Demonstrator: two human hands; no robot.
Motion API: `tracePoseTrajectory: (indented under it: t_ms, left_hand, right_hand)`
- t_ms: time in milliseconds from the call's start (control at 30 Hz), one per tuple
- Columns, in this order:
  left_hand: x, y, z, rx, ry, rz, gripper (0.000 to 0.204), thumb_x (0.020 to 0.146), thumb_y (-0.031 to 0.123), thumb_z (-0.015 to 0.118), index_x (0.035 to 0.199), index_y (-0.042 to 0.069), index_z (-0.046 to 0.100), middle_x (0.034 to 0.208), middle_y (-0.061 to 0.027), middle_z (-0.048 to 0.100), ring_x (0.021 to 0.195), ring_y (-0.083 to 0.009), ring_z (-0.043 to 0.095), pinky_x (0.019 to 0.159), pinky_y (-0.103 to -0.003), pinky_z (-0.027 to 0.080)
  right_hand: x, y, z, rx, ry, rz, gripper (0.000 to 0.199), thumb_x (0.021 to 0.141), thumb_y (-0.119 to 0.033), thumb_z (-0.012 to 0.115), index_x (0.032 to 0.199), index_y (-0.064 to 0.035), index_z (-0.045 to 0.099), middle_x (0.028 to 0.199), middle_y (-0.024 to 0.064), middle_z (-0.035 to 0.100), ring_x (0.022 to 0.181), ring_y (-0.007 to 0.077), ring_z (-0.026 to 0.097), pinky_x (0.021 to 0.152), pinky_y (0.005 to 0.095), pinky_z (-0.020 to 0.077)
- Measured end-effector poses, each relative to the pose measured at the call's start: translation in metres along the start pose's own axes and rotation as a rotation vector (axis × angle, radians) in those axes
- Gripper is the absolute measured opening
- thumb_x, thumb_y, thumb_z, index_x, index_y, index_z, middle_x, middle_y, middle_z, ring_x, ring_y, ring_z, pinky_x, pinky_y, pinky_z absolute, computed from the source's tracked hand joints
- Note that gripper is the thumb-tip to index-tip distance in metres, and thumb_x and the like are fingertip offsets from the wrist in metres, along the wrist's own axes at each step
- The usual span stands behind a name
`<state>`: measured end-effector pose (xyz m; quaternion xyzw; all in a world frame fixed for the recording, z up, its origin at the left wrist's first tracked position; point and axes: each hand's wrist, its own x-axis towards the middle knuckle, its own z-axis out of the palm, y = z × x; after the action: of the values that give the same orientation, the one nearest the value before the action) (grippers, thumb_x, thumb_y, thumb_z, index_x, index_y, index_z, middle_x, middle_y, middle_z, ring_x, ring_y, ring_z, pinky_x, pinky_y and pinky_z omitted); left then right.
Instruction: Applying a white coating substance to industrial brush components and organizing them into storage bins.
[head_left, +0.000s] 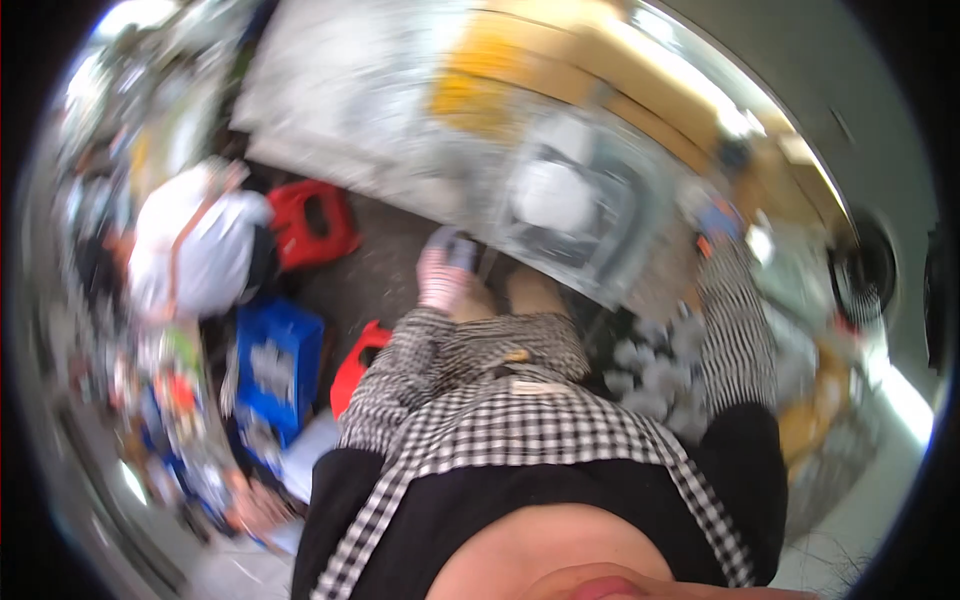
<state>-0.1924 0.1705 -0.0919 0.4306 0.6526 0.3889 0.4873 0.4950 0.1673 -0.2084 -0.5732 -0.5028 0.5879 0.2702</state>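
Note:
My left hand (447, 268), in a pink-striped glove with grey fingers, is in front of my lap by the near edge of the worktable (330, 95). Motion blur smears its fingers. Out to the right, my right hand (716, 222) wears a glove with blue and orange on it. It is beside the cardboard boxes, too blurred to show its grip. Between the two hands, on the table, lies a grey rectangular tray-like piece (625, 235). On this rests a white round thing (553, 196), its kind unclear.
Yellow pieces (480, 80) lie on the table before long cardboard boxes (640, 90). Grey lumpy pieces (660, 365) are heaped by my right side. Left are a red plastic stool (312, 222), a blue crate (275, 370) and a person in white (195, 245). A black round object (865, 275) stands far right.

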Motion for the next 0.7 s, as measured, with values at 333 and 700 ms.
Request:
tracePoseTrajectory:
  t_ms: [333,700]
  left_hand:
    - [-0.133,-0.014,-0.077,0.122,-0.069,-0.122,0.028,0.085,0.018,0.064,0.110,0.004,0.065,0.094,-0.0151,0.069,0.089,-0.0277,0.067,0.081,-0.036,0.053]
    - [-0.163,0.073,-0.144,-0.248,-0.050,-0.059,0.055,0.082,0.020,0.075,0.129,0.005,0.050,0.106,-0.0108,0.066,0.094,-0.0189,0.065,0.085,-0.035,0.054]
  right_hand:
    - [0.101,-0.261,0.085,-0.293,0.324,0.534,0.027,0.090,-0.017,0.056,0.113,-0.0035,0.062,0.106,0.0110,0.067,0.094,0.0194,0.062,0.082,0.0276,0.0496]
    - [0.019,-0.396,0.541,-0.506,-0.249,-0.500,0.040,0.078,-0.012,0.072,0.114,-0.0017,0.058,0.104,0.0076,0.061,0.098,0.0165,0.056,0.088,0.0330,0.0462]
